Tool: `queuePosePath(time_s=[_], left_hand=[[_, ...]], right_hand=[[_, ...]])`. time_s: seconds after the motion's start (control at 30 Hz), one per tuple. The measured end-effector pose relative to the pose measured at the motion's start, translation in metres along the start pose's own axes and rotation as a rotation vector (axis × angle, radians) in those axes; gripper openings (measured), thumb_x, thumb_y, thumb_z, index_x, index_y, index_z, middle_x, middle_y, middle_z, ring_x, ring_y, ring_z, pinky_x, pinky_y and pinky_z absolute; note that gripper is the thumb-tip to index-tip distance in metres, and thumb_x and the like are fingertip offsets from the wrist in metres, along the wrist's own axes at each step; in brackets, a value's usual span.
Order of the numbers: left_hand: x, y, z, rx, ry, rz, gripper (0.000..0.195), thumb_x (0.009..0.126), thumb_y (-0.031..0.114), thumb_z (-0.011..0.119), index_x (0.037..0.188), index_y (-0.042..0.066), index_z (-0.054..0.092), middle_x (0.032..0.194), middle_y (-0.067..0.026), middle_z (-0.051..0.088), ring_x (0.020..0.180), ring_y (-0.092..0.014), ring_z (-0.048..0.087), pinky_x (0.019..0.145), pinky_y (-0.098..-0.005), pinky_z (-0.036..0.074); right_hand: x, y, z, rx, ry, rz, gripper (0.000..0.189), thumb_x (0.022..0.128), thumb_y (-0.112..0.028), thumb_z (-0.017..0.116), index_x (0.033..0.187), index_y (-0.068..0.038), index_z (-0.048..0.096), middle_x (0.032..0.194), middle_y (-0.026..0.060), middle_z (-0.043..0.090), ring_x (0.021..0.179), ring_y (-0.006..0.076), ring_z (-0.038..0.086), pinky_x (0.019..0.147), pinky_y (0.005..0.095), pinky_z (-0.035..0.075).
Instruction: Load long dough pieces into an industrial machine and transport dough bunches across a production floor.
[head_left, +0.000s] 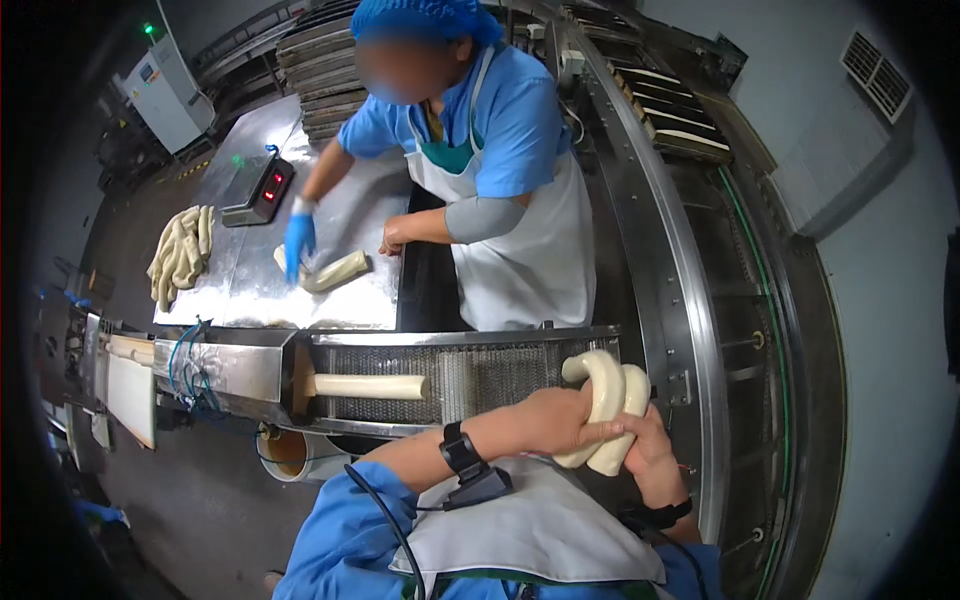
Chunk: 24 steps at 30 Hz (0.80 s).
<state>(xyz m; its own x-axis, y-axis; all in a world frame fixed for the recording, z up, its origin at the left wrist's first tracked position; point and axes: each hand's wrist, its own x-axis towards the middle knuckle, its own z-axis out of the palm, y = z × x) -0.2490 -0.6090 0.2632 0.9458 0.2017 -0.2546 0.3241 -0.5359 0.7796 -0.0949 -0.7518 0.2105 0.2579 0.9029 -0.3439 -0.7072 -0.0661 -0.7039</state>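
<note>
Two thick, pale dough strips (609, 390) hang bent over my hands, side by side, above the right end of a mesh conveyor (495, 382). My left hand (574, 420) grips them from the left, its thumb across the front, its fingers partly hidden behind the dough. From the right, my right hand (649, 442) holds the same strips near their lower ends, close to the left thumb. Another straight dough strip (371, 386) lies lengthwise on the mesh, just out of the metal housing (225, 375) at the conveyor's left.
Across the conveyor, a co-worker (487, 165) handles dough pieces (334, 271) on a metal table (247, 304). A dough pile (180, 251) and a digital scale (259, 191) stand there. At right runs a metal rail (694, 315) beside a chain line bearing dough-filled trays (679, 112). A bucket (285, 454) stands below.
</note>
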Motion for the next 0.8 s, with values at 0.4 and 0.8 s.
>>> queuePosePath(time_s=[0.4,0.8], left_hand=[[-0.009,-0.03,-0.008,-0.36,-0.035,0.228,0.056,0.099,0.044,0.053,0.137,0.003,0.05,0.097,-0.0221,0.068,0.09,-0.034,0.068,0.083,-0.042,0.051],[-0.086,-0.221,0.03,0.336,0.336,-0.182,0.063,0.073,0.014,0.075,0.132,0.004,0.054,0.112,-0.0244,0.062,0.102,-0.044,0.06,0.089,-0.0483,0.05]], right_hand=[[-0.029,-0.002,-0.005,0.14,0.062,-0.039,0.07,0.071,-0.011,0.073,0.135,-0.002,0.047,0.115,0.0102,0.062,0.106,0.0253,0.063,0.096,0.0412,0.053],[-0.073,-0.027,-0.004,0.042,0.084,-0.221,0.076,0.069,-0.01,0.071,0.139,0.0,0.044,0.12,0.0139,0.062,0.111,0.0278,0.062,0.1,0.0411,0.051]])
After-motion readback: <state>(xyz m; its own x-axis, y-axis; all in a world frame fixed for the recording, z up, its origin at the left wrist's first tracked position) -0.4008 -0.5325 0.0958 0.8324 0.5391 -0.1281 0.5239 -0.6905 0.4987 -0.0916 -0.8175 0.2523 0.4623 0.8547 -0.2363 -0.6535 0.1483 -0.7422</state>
